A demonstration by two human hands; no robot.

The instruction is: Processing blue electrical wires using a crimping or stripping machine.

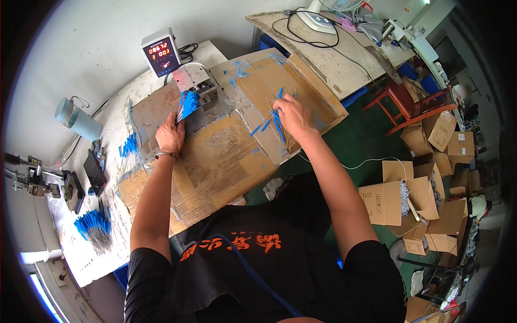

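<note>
Our left hand [170, 134] is clamped on a bundle of blue-tipped wires [188, 104], tips up against the small metal machine [196, 86]. Right of that machine, our right hand [293, 114] pinches loose blue-tipped pieces [272, 121] lying lengthwise toward us on the cardboard tray [318, 102]. Fingertip grip is hard to make out.

The left hand [170, 134] grips a bundle of blue-tipped sticks [188, 104], their tips held against the small metal machine [196, 85] standing just in front of the digital counter box [161, 53]. To the right of that machine, the right hand [293, 114] rests on loose blue-tipped sticks [273, 121] scattered over a cardboard sheet [301, 86]. Left of the machine, near the worktop [107, 59] edge, stands a pale blue bottle [77, 119].
</note>
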